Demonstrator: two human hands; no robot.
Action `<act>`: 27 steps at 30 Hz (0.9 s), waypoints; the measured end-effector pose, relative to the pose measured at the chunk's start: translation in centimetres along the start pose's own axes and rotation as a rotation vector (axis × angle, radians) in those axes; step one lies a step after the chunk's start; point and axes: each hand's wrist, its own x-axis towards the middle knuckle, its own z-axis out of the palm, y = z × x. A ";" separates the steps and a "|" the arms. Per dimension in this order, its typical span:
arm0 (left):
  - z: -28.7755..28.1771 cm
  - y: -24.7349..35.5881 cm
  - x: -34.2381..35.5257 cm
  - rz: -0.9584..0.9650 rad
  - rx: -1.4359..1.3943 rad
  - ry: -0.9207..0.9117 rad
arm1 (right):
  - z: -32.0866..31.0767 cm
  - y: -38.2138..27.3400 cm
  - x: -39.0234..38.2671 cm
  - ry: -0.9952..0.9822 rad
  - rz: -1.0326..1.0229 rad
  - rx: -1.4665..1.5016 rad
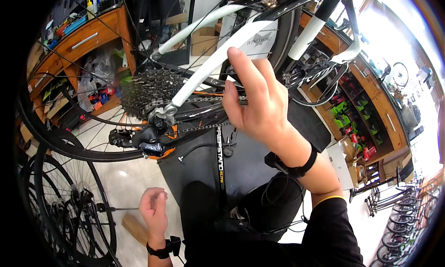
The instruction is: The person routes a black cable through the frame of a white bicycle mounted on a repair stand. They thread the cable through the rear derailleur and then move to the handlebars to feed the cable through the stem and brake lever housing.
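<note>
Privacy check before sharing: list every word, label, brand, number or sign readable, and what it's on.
Wording withheld; placement only:
Black stand bar: white and yellow lettering, legible.
White box: dark lettering, legible.
Bike: white lettering on a black part, partly hidden.
Red and green shelf packages: any print too small to read.

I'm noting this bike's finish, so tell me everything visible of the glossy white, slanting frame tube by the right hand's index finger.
The glossy white, slanting frame tube rises rightward from a silver metal bracket to where white gives way to black. It looks smooth and painted; the underlying material can't be told. A dark, toothed cassette sits by its lower end. The bare right hand's index fingertip overlaps it in view; contact is unclear.
</note>
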 end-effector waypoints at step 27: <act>-1.2 0.7 -1.0 0.196 -0.015 0.053 | 3.7 -16.1 10.5 -0.435 -0.923 0.203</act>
